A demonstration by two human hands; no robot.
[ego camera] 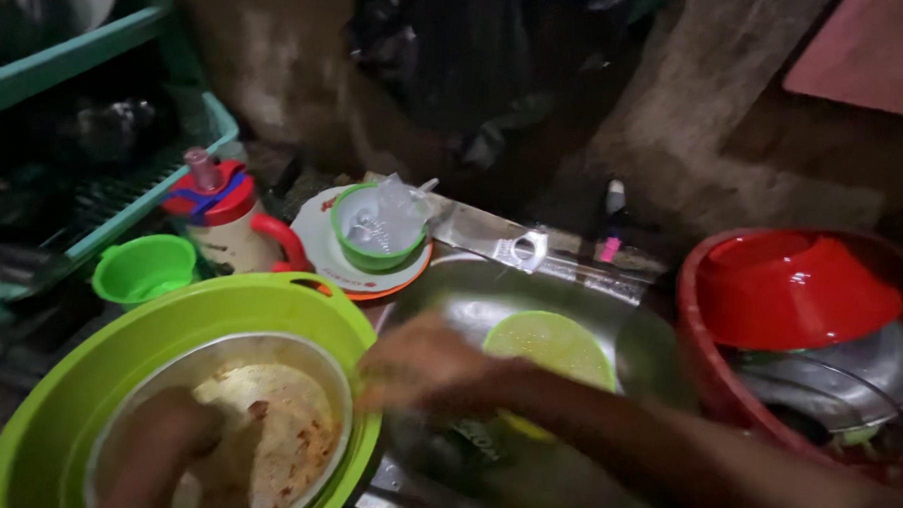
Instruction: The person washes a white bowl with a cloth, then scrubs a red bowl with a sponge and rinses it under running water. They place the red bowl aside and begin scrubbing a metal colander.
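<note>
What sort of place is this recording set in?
Most likely a dim home dishwashing corner. A steel sink holds a green plate, a dirty metal bowl sits in a green basin, and a red basin holds piled dishes beside a teal rack.

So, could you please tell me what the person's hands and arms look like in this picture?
Both are bare: no gloves, rings, watch or sleeves show. The right hand is motion-blurred, with its forearm bare to the frame's edge. The left hand is dim and blurred, so its fingers cannot be told apart.
</note>
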